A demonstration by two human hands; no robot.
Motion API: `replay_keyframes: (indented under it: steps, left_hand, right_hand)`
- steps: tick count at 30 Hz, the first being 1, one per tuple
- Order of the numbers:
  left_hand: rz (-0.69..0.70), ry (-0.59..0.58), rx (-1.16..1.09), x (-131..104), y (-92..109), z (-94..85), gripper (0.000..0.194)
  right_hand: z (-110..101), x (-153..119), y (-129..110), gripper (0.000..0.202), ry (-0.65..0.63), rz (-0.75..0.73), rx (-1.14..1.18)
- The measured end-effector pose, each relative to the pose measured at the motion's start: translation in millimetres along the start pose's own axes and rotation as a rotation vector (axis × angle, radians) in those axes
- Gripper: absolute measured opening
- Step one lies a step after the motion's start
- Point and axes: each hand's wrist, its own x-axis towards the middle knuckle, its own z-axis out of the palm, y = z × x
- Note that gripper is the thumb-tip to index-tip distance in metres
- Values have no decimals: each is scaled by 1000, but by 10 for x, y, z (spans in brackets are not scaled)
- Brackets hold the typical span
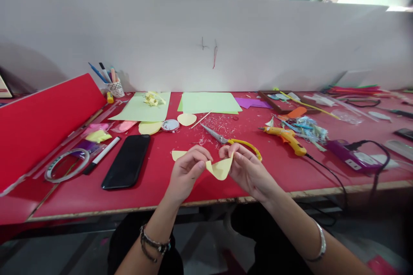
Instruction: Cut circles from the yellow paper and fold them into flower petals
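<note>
A small pale yellow paper piece (221,169) is held up near the table's front edge, its two ends raised and its middle curving down. My left hand (190,171) pinches its left end between thumb and fingers. On the other side, my right hand (250,172) grips the right end in the same way. Another pale yellow piece (178,155) lies on the table, partly behind my left hand. Just beyond my right hand are scissors with yellow handles (247,144), their grey blades pointing away to the left.
Left of my hands lie a black phone (127,161), a marker (101,154) and a tape ring (67,165). A yellow glue gun (285,137) with a cord is at the right. Green paper sheets (209,102) lie behind, before a white partition (161,38).
</note>
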Motion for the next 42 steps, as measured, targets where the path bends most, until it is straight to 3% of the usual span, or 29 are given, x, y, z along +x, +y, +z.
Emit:
replay_keyframes:
  steps: [4, 12, 19, 26, 32, 42]
  left_hand:
    - [-42, 19, 100, 25, 71, 27, 24]
    - [-231, 25, 84, 0, 154, 37, 24]
    - [-264, 121, 242, 20, 177, 33, 14]
    - [-459, 136, 90, 22, 124, 26, 19]
    - [-481, 119, 36, 34, 111, 37, 13]
    - [-440, 73, 218, 23, 104, 11, 13]
  right_hand:
    - [30, -12, 16, 20, -21, 58, 138]
    - [47, -11, 18, 17, -58, 33, 42]
    - [29, -18, 63, 17, -14, 34, -7]
    - [-23, 11, 85, 19, 46, 29, -4]
    - [-42, 8, 69, 19, 18, 13, 5]
    - [-53, 13, 114, 15, 24, -16, -95]
